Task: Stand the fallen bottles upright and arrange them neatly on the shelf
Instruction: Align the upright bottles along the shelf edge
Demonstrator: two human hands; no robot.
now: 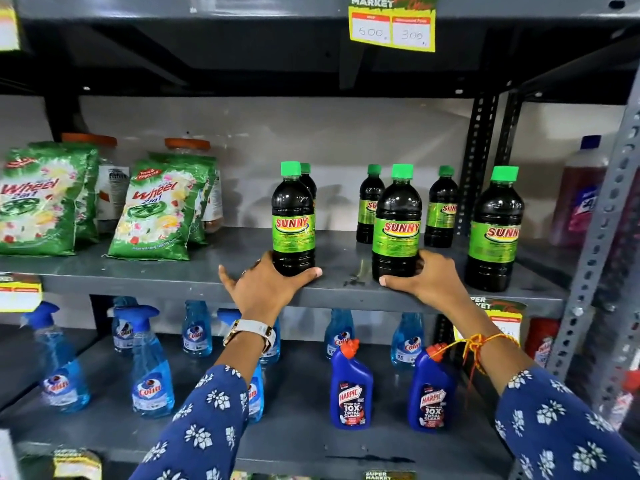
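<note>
We have our left hand [268,289] cupped around the base of a dark plastic bottle with a green cap and a green Sunny label [293,220], thumb curled across its front and the other fingers wrapped behind its left side. Our right hand [420,277] does the same to a second dark green-capped bottle [396,221], thumb low in front, fingers around its right side. Both bottles stand near the front lip of the grey metal shelf [173,275], well apart from each other.

Every bottle of this kind that we can see is upright, long axis vertical, cap up, label facing us. A third front bottle [495,230] stands to the right of our right hand, and smaller-looking ones [370,204] sit behind, beyond our fingers; one hides directly behind the bottle in our left hand. So what seems left is the lining up.

The risk lies in how low we hold them. Pushing a tall bottle from its base over bare metal could make it catch and tip, and a toppling front bottle would strike the back row just beyond our fingers. Both stand close to the edge, too, so a pull towards us could drop one onto the blue spray bottles [152,372] below our wrists.
</note>
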